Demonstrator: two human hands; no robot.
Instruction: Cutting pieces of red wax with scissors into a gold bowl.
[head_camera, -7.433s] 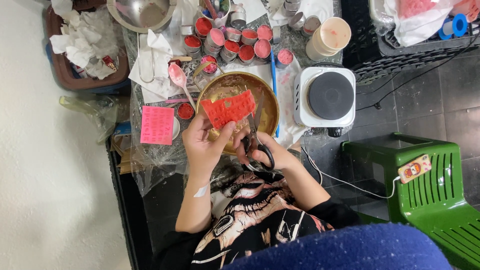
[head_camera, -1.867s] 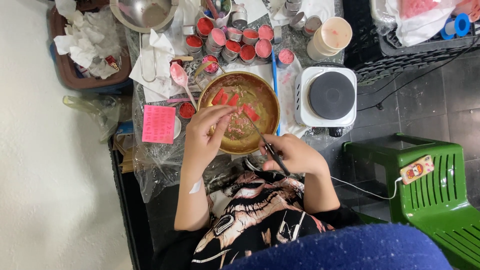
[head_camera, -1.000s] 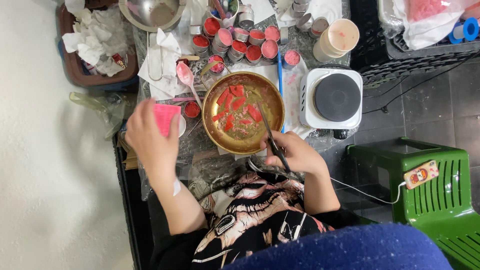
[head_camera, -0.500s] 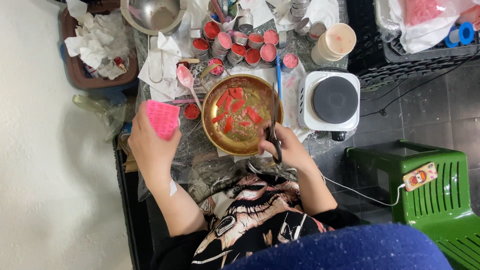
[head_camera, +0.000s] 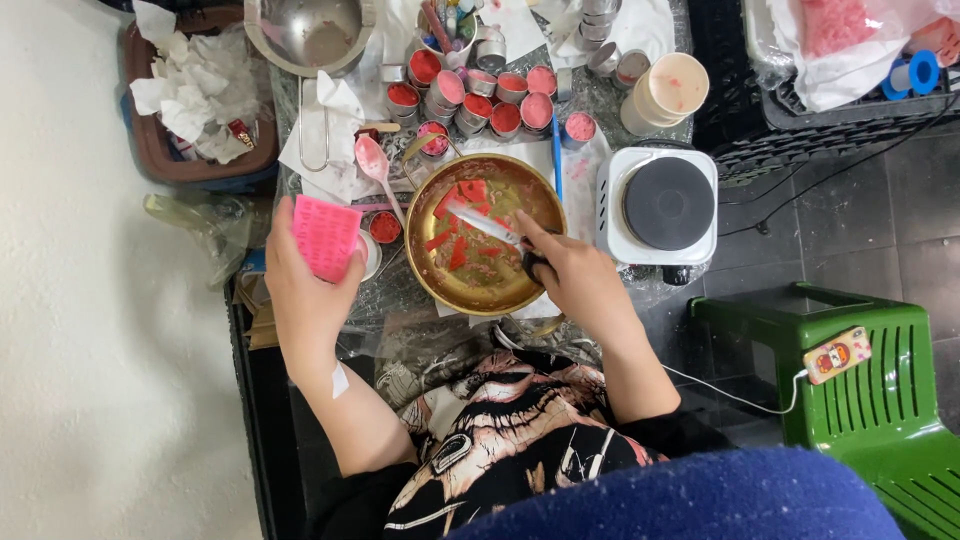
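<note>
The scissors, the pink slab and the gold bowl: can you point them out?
scissors (head_camera: 485, 227): head view, on the shiny blades.
pink slab (head_camera: 326, 236): head view, middle of its bumpy face.
gold bowl (head_camera: 478, 297): head view, bare inner wall near the rim.

Seen from beside the gold bowl (head_camera: 487, 235), the person's left hand (head_camera: 305, 280) is raised just off its left rim, fingers curled in a grip, forearm bare. The right hand (head_camera: 573, 280) sits at the bowl's near right rim, fingers closed, wrist bent inward.
</note>
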